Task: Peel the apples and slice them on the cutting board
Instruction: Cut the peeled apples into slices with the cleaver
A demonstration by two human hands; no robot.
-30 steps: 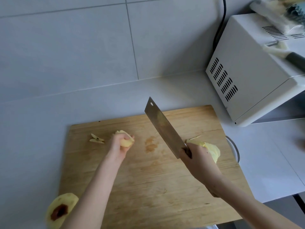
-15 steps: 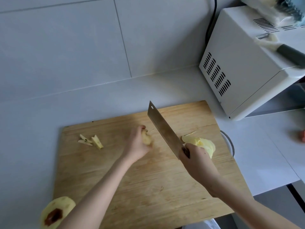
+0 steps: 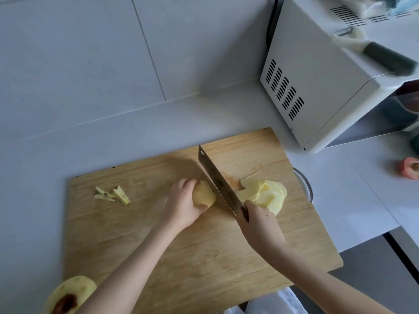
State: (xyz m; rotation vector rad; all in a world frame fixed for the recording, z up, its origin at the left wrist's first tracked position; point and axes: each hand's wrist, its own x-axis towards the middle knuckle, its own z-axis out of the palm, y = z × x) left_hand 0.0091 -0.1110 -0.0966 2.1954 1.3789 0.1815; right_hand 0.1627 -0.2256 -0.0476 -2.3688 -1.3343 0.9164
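A wooden cutting board (image 3: 204,257) lies on the white counter. My left hand (image 3: 181,205) grips a peeled apple piece (image 3: 203,194) pressed onto the board's middle. My right hand (image 3: 258,225) grips the handle of a cleaver (image 3: 217,182), whose blade stands on edge just right of the apple piece. A pile of thin apple slices (image 3: 264,193) lies to the right of the blade. Core scraps (image 3: 113,196) sit at the board's left. A peeled apple with a brown bruise (image 3: 70,295) rests off the board's front-left corner.
A white microwave (image 3: 328,71) stands at the back right, with a peeler (image 3: 374,51) lying on top. A red apple piece (image 3: 410,171) lies on the counter at far right. A metal rim (image 3: 305,184) shows past the board's right edge. The tiled wall is behind.
My left hand carried the apple piece from the board's left toward the middle and set it down. The cleaver came down from a raised tilt to stand beside it.
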